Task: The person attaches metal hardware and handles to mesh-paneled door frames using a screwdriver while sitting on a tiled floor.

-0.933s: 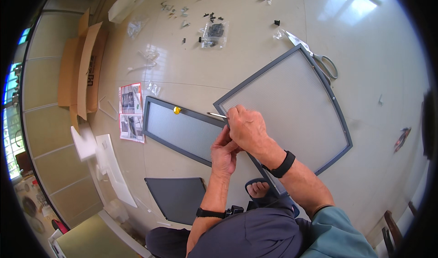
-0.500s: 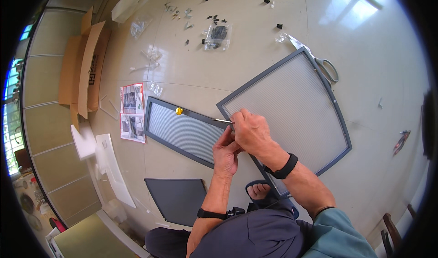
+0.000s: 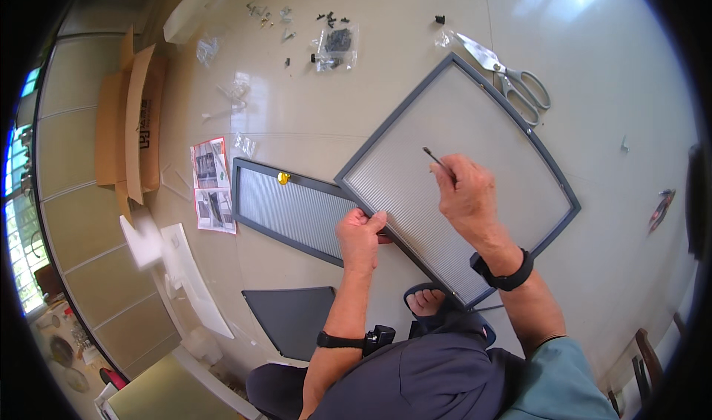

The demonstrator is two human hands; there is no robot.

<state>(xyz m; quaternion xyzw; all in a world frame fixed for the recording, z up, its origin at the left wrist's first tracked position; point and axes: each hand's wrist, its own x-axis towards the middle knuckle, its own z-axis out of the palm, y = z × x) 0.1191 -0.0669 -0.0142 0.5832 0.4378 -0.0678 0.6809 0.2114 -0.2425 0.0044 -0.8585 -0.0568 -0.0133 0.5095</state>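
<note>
tile floor (image 3: 638, 71) — mesh frames (image 3: 460, 175) | scissors (image 3: 512, 79) | cardboard box (image 3: 133, 123)

You have two framed mesh screens on the floor: a large one (image 3: 475, 160) to the right and a narrower one (image 3: 293, 208) to its left, their corners overlapping near you. One dark flat panel (image 3: 293, 320) lies nearer, to the left. There is one pair of scissors (image 3: 512, 79) at the far right, and one thin dark tool (image 3: 439, 160). One yellow knob (image 3: 283, 177) sits on the narrower screen's frame. One printed leaflet (image 3: 211, 186) lies left of it, with one folded cardboard box (image 3: 130, 123) farther left. One clear bag of dark parts (image 3: 337, 45) lies far off, among loose small pieces too many and too small to count.
</note>
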